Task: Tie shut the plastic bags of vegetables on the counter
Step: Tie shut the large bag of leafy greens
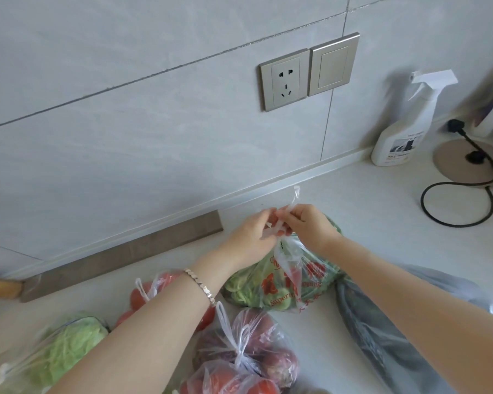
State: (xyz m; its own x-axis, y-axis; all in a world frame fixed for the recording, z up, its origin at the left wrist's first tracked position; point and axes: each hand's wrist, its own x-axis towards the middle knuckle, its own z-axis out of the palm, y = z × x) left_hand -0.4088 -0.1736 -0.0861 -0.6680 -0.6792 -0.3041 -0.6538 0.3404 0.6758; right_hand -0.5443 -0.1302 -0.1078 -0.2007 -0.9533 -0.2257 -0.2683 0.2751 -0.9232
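A clear plastic bag with red print (276, 282), full of green vegetables, lies on the white counter (367, 211) near the wall. Its two handles are drawn up above it. My left hand (251, 234) pinches one handle strip and my right hand (308, 226) pinches the other; the fingertips meet over the bag's mouth. One handle end (296, 194) sticks up above my fingers. A knotted bag of purple onions (256, 345) and a bag of red tomatoes (228, 379) lie in front.
Another tomato bag (151, 291) and a cabbage bag (54, 351) lie at the left, a dark vegetable bag (382, 331) at the right. A spray bottle (404, 123), a round appliance base (464, 160) and black cord (456, 206) stand at the back right. A wall socket (285, 81) is above.
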